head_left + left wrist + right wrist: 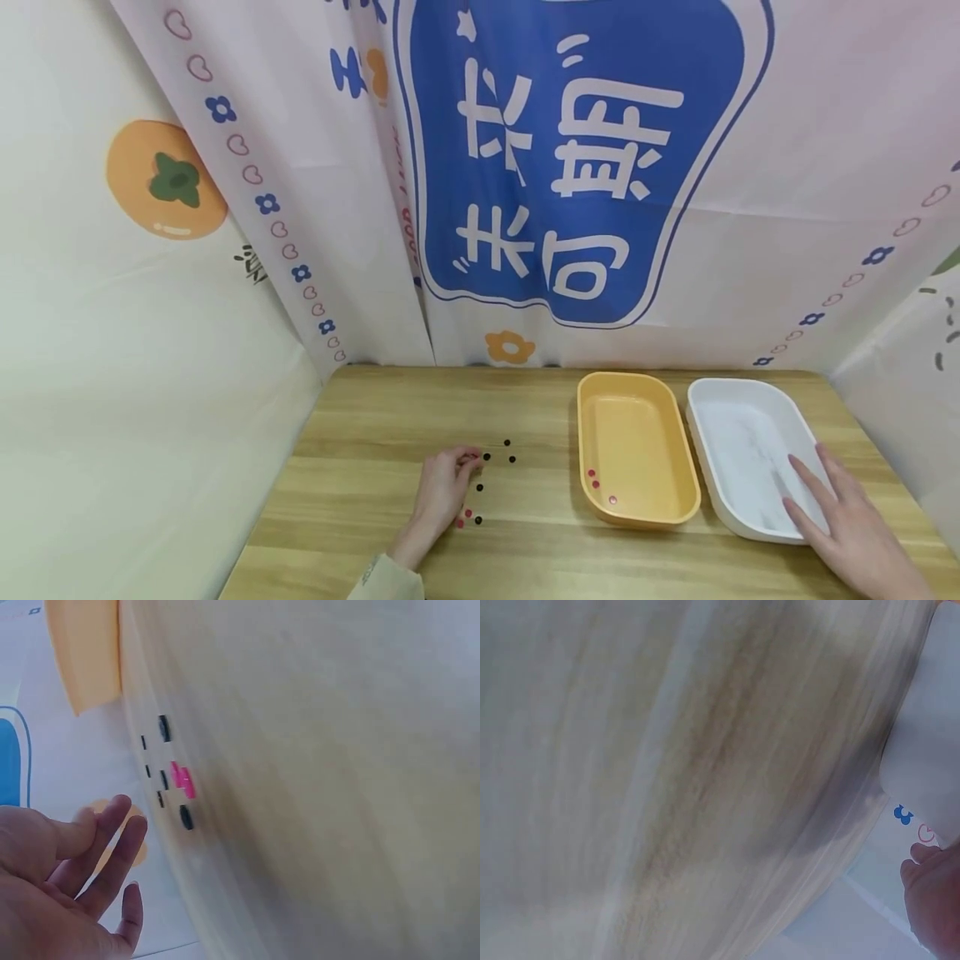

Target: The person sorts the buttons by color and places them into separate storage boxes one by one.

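My left hand (pixel 442 490) is over the table, thumb and forefinger pinched together, with a sliver of a small red disc showing at the fingertips in the head view. In the left wrist view the same hand (pixel 82 881) has its other fingers apart. Near it lie several small black discs (pixel 480 487) and two pinkish-red discs (pixel 468 512). My right hand (pixel 851 525) has its fingers spread over the near right side of a white tray (pixel 750 387); its fingertips overlap the tray's inside.
Left of the white tray stands a yellow tray (pixel 678 433) with a few small red discs (pixel 596 483) near its front left corner. A printed curtain (pixel 360 275) hangs behind the wood-grain table (pixel 525 567), and pale cloth rises at both sides.
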Tool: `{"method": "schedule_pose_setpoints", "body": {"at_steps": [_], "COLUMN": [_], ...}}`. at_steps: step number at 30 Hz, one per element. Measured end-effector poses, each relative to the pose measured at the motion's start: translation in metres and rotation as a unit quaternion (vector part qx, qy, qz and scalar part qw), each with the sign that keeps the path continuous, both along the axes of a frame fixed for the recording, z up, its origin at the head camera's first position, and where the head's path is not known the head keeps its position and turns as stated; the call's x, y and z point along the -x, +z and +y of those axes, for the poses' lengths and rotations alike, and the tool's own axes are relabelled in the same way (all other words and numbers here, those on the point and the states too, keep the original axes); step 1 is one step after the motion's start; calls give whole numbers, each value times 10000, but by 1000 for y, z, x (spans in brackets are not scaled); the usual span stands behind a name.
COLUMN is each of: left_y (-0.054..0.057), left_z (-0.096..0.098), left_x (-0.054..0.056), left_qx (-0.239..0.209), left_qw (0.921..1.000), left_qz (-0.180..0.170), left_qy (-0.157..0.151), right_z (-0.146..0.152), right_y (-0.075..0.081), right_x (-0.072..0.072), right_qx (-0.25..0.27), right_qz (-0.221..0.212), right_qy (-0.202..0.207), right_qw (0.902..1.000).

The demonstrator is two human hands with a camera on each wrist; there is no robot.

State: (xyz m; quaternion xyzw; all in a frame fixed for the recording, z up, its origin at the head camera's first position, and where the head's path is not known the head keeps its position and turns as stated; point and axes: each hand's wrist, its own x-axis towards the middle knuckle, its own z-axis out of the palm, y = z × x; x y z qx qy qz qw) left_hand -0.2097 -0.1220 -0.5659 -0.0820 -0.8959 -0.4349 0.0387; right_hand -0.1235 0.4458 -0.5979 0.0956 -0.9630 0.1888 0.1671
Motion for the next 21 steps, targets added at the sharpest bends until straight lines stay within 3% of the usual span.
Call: {"method": "schedule_pose_setpoints", "body": {"at_steps": [7, 15, 21], "left_y": [7, 12, 18], "left_z": [4, 8, 14], "left_x": [-3, -2, 2], "left_qx": [-64, 207, 118], "left_qw": [10000, 9981, 9966], "left_qz": [45, 545, 788], "left_qy": [-50, -176, -210], "right_z": [-2, -3, -3], "right_y": [-3, -2, 0], "right_x": [-5, -3, -1], "right_qx": [58, -45, -64], "right_qz": [-390, -455, -561], "right_qy": [-224, -318, -358], "right_qw": [9990, 9984, 9978]}}
